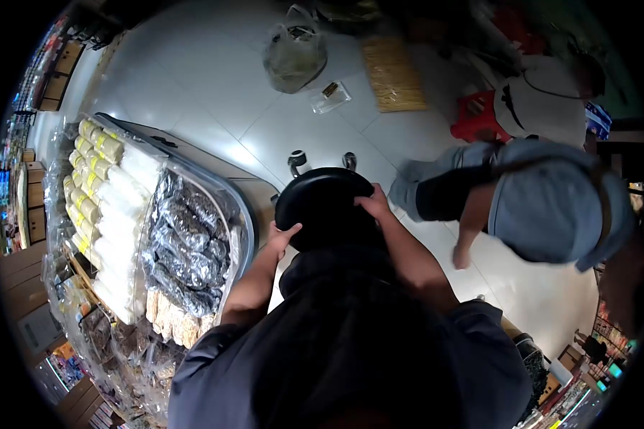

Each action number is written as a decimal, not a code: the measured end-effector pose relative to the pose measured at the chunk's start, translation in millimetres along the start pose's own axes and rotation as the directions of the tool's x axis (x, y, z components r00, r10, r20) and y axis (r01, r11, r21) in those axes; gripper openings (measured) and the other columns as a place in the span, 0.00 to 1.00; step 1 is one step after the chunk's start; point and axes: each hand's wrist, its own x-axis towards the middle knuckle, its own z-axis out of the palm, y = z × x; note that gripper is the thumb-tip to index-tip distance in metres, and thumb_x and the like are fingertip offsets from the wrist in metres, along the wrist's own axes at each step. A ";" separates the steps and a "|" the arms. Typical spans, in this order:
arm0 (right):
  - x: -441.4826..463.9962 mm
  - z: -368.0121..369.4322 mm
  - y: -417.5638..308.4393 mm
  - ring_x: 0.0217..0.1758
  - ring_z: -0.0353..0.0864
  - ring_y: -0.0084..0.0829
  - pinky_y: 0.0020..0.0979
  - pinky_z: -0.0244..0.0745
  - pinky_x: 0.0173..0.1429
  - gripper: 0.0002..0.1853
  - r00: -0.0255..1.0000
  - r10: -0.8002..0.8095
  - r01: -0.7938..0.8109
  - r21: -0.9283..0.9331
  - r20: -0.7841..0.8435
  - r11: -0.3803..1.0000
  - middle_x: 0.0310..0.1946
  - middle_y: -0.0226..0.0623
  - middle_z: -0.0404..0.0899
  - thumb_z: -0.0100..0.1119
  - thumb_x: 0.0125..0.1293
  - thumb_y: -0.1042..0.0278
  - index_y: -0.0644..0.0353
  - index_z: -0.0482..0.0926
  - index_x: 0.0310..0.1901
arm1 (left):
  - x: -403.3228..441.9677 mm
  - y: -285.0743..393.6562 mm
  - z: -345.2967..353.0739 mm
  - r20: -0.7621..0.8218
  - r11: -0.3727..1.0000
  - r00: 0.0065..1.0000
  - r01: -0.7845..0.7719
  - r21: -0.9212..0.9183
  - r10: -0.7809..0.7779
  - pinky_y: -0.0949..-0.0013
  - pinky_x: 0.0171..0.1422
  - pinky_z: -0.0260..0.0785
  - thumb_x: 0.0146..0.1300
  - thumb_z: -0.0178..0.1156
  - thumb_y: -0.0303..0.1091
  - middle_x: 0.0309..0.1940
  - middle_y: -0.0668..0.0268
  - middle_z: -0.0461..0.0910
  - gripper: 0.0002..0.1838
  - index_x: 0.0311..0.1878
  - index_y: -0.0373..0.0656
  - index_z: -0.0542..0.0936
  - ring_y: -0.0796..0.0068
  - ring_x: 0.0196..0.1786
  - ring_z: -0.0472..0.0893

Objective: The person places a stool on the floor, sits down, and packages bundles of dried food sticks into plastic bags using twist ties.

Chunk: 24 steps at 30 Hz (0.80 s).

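Observation:
A black round-seated stool (327, 204) is in front of my body, with casters (298, 163) showing on the floor just beyond its far edge. My left hand (283, 237) is closed on the near left rim, thumb on top. On the right rim, my right hand (373, 203) grips with the thumb over the seat and the other fingers mostly hidden. The lower part of the stool is hidden beneath the seat and my dark clothing.
To my left stands a display bin (247, 214) with bagged dried goods (186, 243) and white packages (122, 193). A person (551, 207) in grey-blue is close on my right. Ahead on the floor lie a plastic bag (295, 57), a small packet (330, 96) and a tan bundle (393, 75); a red stool (477, 118) stands beyond.

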 end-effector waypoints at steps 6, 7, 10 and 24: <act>79.7 -1.7 -47.5 0.49 0.80 0.37 0.34 0.76 0.54 0.37 0.981 -0.120 0.131 -0.064 0.150 0.989 0.46 0.44 0.80 0.74 0.41 0.66 0.67 0.70 0.56 | 51.6 34.2 12.9 -0.092 0.997 0.993 0.076 -0.030 -0.078 0.63 0.60 0.71 0.51 0.77 0.35 0.51 0.57 0.77 0.37 0.58 0.38 0.64 0.66 0.54 0.78; 98.3 -1.9 -52.9 0.50 0.80 0.37 0.34 0.76 0.54 0.37 0.985 -0.125 0.137 -0.090 0.122 0.987 0.47 0.45 0.80 0.74 0.41 0.66 0.67 0.70 0.56 | 68.7 44.3 17.1 -0.052 0.997 0.996 0.064 -0.048 -0.067 0.63 0.60 0.71 0.51 0.77 0.35 0.50 0.57 0.78 0.36 0.57 0.38 0.65 0.66 0.53 0.78; 142.2 -20.3 -89.8 0.51 0.80 0.37 0.35 0.76 0.55 0.37 0.991 -0.063 0.072 -0.075 0.115 0.995 0.48 0.46 0.79 0.74 0.42 0.66 0.67 0.70 0.56 | 111.3 112.6 47.5 -0.034 0.993 0.994 0.101 -0.066 -0.103 0.65 0.54 0.75 0.51 0.77 0.32 0.45 0.59 0.80 0.32 0.55 0.36 0.69 0.68 0.43 0.82; 357.9 -37.2 -130.8 0.50 0.80 0.35 0.35 0.75 0.57 0.31 0.956 0.141 -0.199 0.217 0.257 0.955 0.48 0.44 0.79 0.75 0.53 0.67 0.68 0.71 0.56 | 390.8 198.8 121.5 -0.125 0.830 0.986 0.164 0.533 -0.114 0.60 0.61 0.72 0.35 0.82 0.50 0.53 0.49 0.79 0.50 0.58 0.32 0.70 0.56 0.56 0.79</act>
